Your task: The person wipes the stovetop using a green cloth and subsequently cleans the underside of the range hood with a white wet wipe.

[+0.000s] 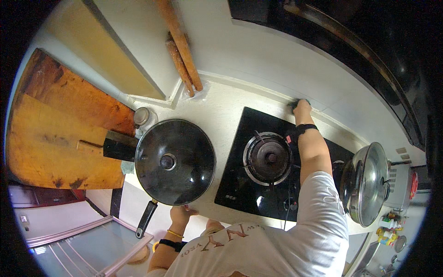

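My right arm reaches across the black glass gas hob (pixel 238 187) to the back of the counter. There my right hand (pixel 303 109) is closed on a dark cloth or scrubbing pad (pixel 294 103), pressed at the foot of the wall. A round burner (pixel 271 157) with its pan support lies left of that arm. My left hand (pixel 180 215) is at the counter's front edge, just below a frying pan covered by a dark domed lid (pixel 187 149). Part of this hand is hidden, so its grip is unclear. The pan's black handle (pixel 147 220) points towards me.
A steel pot with a glass lid (pixel 372 183) stands at the hob's right. Wooden rolling pins (pixel 181 52) lean in the back corner. On the left are a large wooden chopping board (pixel 62 138) and a lidded jar (pixel 143 117). A range hood (pixel 346 34) overhangs the back.
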Tool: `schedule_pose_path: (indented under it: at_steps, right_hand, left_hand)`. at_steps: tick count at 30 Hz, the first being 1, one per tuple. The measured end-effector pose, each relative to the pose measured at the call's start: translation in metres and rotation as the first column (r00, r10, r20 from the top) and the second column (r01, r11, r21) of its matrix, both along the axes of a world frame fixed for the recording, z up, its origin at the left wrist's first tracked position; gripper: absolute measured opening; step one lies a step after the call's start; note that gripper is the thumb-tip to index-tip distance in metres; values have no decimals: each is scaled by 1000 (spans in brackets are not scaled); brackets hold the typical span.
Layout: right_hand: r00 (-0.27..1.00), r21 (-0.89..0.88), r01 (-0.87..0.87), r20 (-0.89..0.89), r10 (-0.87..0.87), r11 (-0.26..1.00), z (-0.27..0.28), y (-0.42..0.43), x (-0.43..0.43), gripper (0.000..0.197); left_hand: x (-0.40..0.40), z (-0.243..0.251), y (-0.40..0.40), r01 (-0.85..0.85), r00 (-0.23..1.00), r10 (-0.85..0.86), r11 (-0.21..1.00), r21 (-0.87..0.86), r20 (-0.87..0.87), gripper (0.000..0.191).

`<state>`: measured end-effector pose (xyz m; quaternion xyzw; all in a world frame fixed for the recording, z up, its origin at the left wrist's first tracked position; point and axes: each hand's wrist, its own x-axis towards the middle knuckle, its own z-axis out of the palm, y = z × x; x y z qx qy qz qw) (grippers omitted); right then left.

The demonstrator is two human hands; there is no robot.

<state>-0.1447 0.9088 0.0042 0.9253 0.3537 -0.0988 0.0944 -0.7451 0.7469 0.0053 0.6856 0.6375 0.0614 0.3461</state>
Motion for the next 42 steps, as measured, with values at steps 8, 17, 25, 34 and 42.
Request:
schedule_pose_path:
  at_steps: [8,17,25,34,42]
  right_hand:
    - [931,54,-350,-96,353,935,-47,149,-86,39]
    - [903,260,-325,-201,380,909,-32,196,-189,31]
    - [923,125,-344,-135,359,931,-25,117,-104,31]
    - [891,-220,-420,83,446,881,34,-42,5,24]
    - [955,96,283,63,-290,954,9,-137,110,35]
  left_hand:
    - [-7,-19,-3,-20,999,20,1000,21,36,51]
    - [0,3,-1,-38,999,39,999,-35,28,47]
    - [-9,-18,0,77,995,-76,997,13,-68,46]
    - [3,-9,3,57,998,-57,998,21,32,50]
    - [4,0,2,16,999,-17,1000,-27,-33,49]
